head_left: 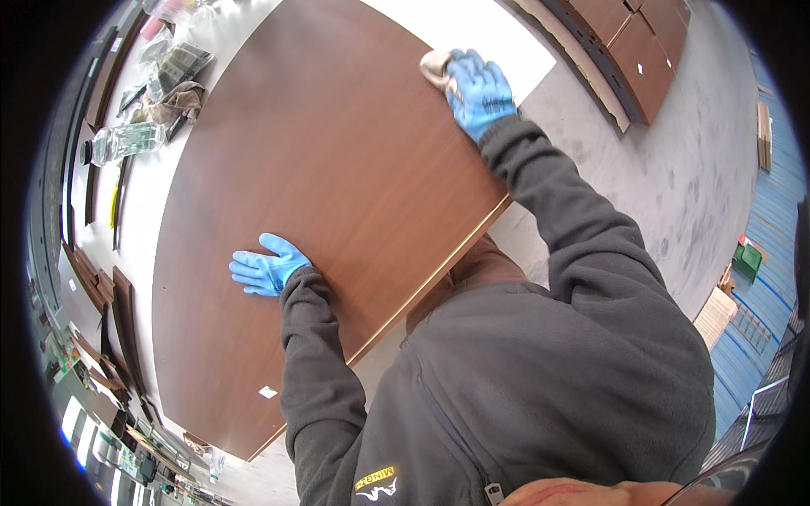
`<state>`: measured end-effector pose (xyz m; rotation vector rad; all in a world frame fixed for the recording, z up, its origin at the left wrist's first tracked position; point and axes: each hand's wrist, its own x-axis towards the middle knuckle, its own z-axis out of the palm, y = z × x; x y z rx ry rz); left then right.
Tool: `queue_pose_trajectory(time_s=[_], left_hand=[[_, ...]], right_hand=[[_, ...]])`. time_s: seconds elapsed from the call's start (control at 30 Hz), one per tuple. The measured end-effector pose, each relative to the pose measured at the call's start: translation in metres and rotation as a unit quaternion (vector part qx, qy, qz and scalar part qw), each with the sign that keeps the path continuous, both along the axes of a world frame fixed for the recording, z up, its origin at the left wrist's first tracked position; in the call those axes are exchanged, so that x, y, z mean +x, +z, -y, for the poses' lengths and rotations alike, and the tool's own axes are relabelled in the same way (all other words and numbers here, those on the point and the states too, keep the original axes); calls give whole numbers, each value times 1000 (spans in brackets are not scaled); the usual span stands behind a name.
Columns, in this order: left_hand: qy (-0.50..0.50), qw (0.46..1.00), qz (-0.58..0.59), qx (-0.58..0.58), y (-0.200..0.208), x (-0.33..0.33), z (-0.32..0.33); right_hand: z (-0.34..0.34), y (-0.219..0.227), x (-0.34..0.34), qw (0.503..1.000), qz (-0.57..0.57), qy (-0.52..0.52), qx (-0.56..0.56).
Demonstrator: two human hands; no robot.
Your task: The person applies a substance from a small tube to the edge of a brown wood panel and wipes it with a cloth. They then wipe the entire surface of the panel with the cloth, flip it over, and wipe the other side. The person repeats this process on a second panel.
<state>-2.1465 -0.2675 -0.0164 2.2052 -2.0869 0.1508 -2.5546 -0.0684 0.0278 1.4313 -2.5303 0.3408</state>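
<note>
A large brown wood-grain panel (337,152) lies flat in front of me, its near edge close to my body. My left hand (268,266), in a blue glove, rests on the panel with its fingers spread and nothing in them. Reaching to the far right, my right hand (481,91), also gloved in blue, is closed on a beige cloth (436,71) at the panel's right edge. Part of the cloth is hidden beneath the fingers. A small white label (267,392) is stuck on the panel near my left forearm.
Left of the panel, a clear bottle (126,143) with a dark cap lies beside a crumpled brown cloth (179,103) and plastic bags (177,63). Dark strips (126,329) are piled at the lower left. Stacked brown panels (637,63) stand at the upper right, and a green box (747,260) farther right.
</note>
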Motion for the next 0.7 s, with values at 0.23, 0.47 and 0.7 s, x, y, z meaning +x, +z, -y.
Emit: queue_pose_trajectory(time_s=[0.23,0.47,0.7], left_hand=[[-3,1000,-11,10,0,0,2],[-5,1000,-8,7,1,2,0],[1,1000,1,19,4,-1,0]], right_hand=[[0,-4,20,985,-126,23,-118],[4,-18,6,997,-31,-57,-32],[-2,-15,27,994,-55,-15,-90]])
